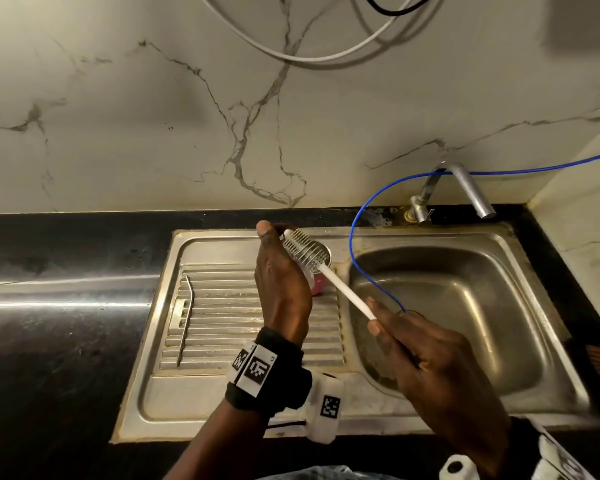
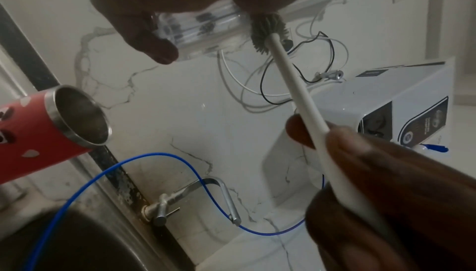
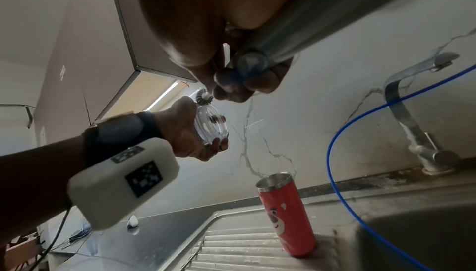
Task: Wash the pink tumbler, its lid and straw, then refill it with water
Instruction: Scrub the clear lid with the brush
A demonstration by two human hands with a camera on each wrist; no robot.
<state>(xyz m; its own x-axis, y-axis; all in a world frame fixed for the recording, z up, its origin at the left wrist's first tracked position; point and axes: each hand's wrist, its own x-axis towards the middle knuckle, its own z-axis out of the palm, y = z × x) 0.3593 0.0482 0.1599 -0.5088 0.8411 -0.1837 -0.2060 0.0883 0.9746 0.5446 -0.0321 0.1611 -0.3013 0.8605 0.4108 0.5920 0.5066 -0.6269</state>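
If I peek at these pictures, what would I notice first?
The two hands in the middle: the left hand holds a clear lid while the right hand scrubs it with a white bottle brush. Behind them, the pink tumbler stands open on the sink's ribbed draining board.

The head view looks steeply down from above onto the steel sink [image 1: 329,403] set in a black counter, facing the marble wall, both hands close below it. The left wrist view sits low and close, looking up along the left hand [image 2: 154,21] at the lid [image 2: 198,25], with the tap [image 2: 206,198] beyond. The right wrist view looks up from near the drainboard's front edge, its upper part filled by a blurred handle, probably the brush's. All three share the tap, blue hose [image 3: 335,153] and tumbler [image 3: 285,218].
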